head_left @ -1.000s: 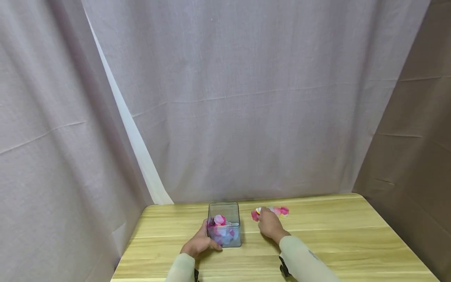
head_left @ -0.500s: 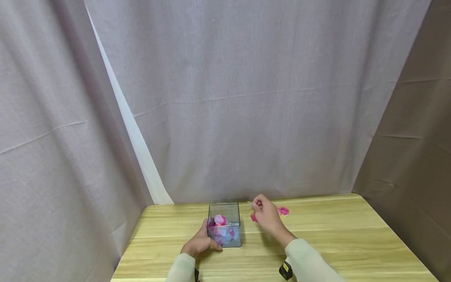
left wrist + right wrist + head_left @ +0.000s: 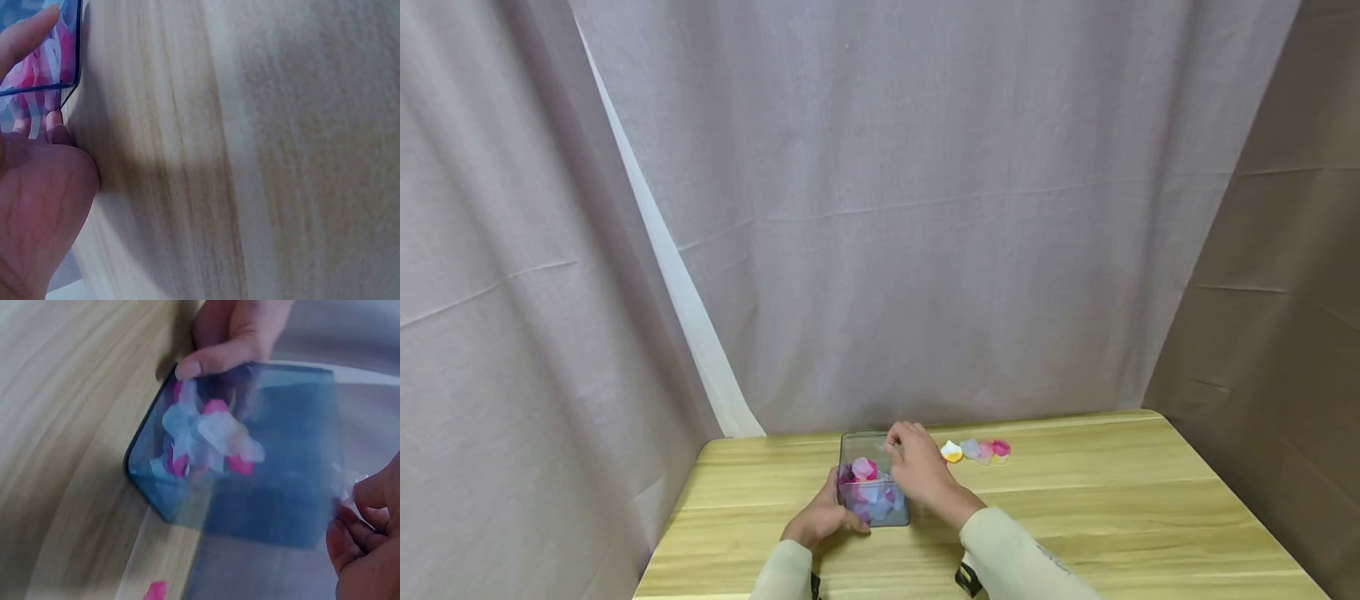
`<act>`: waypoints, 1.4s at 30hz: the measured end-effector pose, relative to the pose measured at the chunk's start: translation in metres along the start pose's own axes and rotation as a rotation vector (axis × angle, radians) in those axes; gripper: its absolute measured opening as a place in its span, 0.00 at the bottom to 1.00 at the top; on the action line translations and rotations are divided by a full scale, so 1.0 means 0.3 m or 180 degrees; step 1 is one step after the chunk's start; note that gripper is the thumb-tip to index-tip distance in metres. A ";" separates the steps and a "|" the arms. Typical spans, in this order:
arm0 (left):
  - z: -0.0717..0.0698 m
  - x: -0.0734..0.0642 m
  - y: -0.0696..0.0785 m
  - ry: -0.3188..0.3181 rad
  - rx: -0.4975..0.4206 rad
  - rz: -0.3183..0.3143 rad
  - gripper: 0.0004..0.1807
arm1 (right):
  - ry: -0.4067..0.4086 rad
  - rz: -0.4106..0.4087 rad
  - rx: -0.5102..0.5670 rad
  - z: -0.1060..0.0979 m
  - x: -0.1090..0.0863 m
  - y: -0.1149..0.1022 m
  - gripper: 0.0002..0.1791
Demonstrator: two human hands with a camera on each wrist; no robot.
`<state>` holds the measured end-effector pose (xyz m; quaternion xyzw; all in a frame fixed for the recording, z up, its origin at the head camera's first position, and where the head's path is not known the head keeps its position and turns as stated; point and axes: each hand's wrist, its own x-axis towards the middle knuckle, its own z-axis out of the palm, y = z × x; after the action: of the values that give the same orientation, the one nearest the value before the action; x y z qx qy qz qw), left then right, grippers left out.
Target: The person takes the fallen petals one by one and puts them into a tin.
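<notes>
A clear bluish plastic box (image 3: 891, 512) stands on the table, partly filled with pink, white and lilac petals (image 3: 865, 471). My left hand (image 3: 822, 518) grips its left side, with the thumb along the front near the bottom; the left wrist view shows fingers (image 3: 56, 128) round the box wall. Over the box's right rim is my right hand (image 3: 921, 468). Its thumb and fingers pinch a small pale petal (image 3: 347, 495), blurred in the right wrist view. Right of the box lies a short row of loose petals (image 3: 972, 450), white-yellow, pale and pink.
The light wooden table (image 3: 1075, 517) ends at the back against a grey curtain (image 3: 970, 250). More curtain hangs at the left and right sides. A black strap device (image 3: 967, 578) sits at the right wrist.
My right hand has lifted a pale petal from the row and carried it left to the box. The left hand keeps its hold on the box, which stays in place.
</notes>
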<state>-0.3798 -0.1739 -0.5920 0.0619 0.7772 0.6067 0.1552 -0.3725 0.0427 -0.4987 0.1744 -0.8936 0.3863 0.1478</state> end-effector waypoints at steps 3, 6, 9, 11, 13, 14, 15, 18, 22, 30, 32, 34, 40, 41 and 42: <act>-0.003 -0.007 -0.002 -0.0009 -0.0013 -0.0009 0.67 | -0.0228 -0.0239 -0.0192 0.052 0.029 -0.017 0.09; -0.002 -0.013 -0.002 -0.0010 0.0001 -0.0012 0.68 | -0.0410 -0.0401 -0.0332 0.091 0.054 -0.026 0.08; -0.001 -0.015 0.000 0.0002 0.0038 -0.0019 0.68 | -0.0454 -0.0356 -0.0456 0.115 0.070 -0.023 0.09; -0.001 -0.013 0.001 0.0006 0.0052 -0.0011 0.68 | -0.0430 -0.0299 -0.0524 0.122 0.075 -0.019 0.08; -0.002 -0.007 0.000 0.0012 0.0047 -0.0006 0.67 | -0.0397 -0.0265 -0.0586 0.124 0.078 -0.015 0.07; -0.003 -0.005 0.001 0.0016 0.0058 -0.0011 0.67 | -0.0389 -0.0259 -0.0599 0.124 0.078 -0.014 0.07; -0.003 -0.002 -0.001 0.0016 0.0046 -0.0017 0.67 | -0.0387 -0.0270 -0.0608 0.124 0.079 -0.013 0.07; -0.005 0.001 -0.002 0.0000 0.0038 -0.0012 0.67 | -0.0371 -0.0284 -0.0624 0.126 0.078 -0.012 0.06; -0.005 -0.002 -0.001 -0.0011 0.0082 -0.0009 0.68 | -0.0363 -0.0265 -0.0647 0.130 0.073 -0.013 0.05; 0.003 -0.003 0.002 -0.0022 0.0059 0.0001 0.69 | -0.0346 -0.0199 -0.0668 0.130 0.070 -0.008 0.09; 0.003 -0.002 0.003 -0.0033 0.0063 0.0013 0.68 | -0.0357 -0.0188 -0.0665 0.128 0.071 -0.007 0.09; 0.003 0.000 0.003 -0.0040 0.0070 0.0019 0.68 | -0.0373 -0.0176 -0.0654 0.126 0.071 -0.006 0.09; 0.005 -0.006 0.008 -0.0054 0.0059 -0.0110 0.75 | -0.0357 -0.0214 -0.0615 0.126 0.067 -0.008 0.08; 0.004 -0.006 0.008 -0.0050 0.0053 -0.0135 0.76 | -0.0355 -0.0214 -0.0605 0.127 0.066 -0.010 0.08; 0.005 -0.007 0.008 -0.0053 0.0051 -0.0148 0.78 | -0.0353 -0.0209 -0.0599 0.127 0.065 -0.011 0.07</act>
<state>-0.3776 -0.1726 -0.5896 0.0502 0.7820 0.5961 0.1752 -0.3935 0.0085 -0.5140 0.2099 -0.9266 0.2854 0.1264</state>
